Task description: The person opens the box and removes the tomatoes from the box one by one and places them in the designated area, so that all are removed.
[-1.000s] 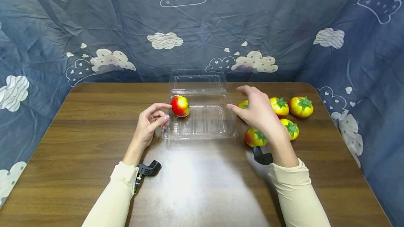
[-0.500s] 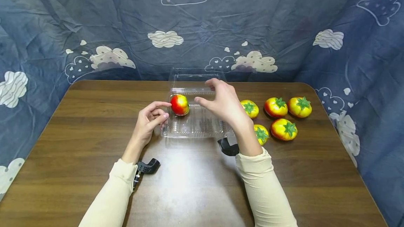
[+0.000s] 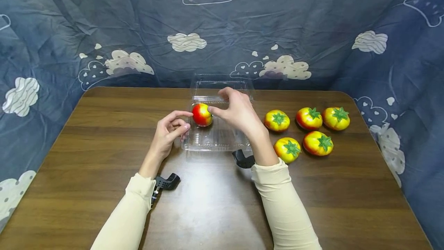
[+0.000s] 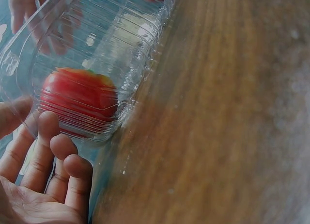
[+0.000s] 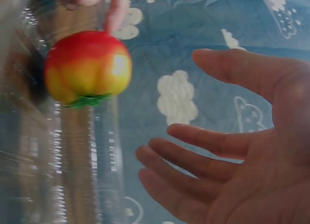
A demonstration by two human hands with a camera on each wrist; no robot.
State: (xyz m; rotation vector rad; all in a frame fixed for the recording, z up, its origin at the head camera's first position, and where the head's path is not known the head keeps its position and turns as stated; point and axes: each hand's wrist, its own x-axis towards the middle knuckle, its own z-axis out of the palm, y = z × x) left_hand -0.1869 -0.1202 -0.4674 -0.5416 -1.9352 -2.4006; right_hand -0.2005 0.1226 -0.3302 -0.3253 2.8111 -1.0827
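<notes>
A clear plastic clamshell container [image 3: 218, 142] lies with its lid [image 3: 222, 82] raised at the back. One red-and-yellow tomato [image 3: 202, 115] with a green star-shaped top sits in its back left corner. At the container's left rim, my left hand [image 3: 168, 130] holds the edge, with the index fingertip beside the tomato; several fingers [image 4: 48, 156] curl against the outer wall in the left wrist view. My right hand [image 3: 237, 111] hovers over the container with fingers spread and nothing in them. Its thumb tip is near the tomato in the head view; the right wrist view shows a gap.
Several more tomatoes stand on the wooden table [image 3: 104, 157] to the right, among them one close to the container [image 3: 276, 120] and one by the right sleeve [image 3: 287, 149]. A blue cloud-print cloth [image 3: 156, 18] hangs behind the table.
My right hand has moved left from above the loose tomatoes to over the container, leaving those tomatoes uncovered. The left hand and the tomato in the container stay in place.
</notes>
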